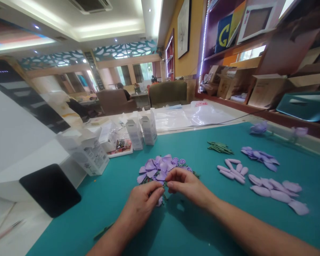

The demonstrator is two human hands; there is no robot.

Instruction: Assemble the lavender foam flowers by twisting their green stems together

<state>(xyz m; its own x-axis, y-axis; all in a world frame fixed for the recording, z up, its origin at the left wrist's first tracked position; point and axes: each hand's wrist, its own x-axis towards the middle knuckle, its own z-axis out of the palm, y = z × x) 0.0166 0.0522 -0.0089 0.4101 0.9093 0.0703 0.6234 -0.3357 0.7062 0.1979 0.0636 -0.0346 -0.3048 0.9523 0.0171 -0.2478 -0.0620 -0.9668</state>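
My left hand (pixel 146 197) and my right hand (pixel 185 185) meet above the green mat, fingers pinched close together. Between their fingertips is a small green stem piece (pixel 164 185), partly hidden by the fingers. Just behind them lies a heap of purple petals (pixel 160 166), with small purple wheel-shaped pieces (pixel 181 162) and green bits at its right side. To the right are a bundle of green stems (pixel 220 147) and loose groups of pale purple petals (pixel 277 188). A green stick (pixel 103 231) lies partly behind my left forearm.
White boxes (pixel 89 153) stand at the left, near a black tablet-like panel (pixel 50 190). Two slim white cartons (pixel 148 128) stand at the mat's back edge. Purple flowers (pixel 258 127) lie at the back right. Cardboard boxes (pixel 268 90) fill the shelf. People sit in the background.
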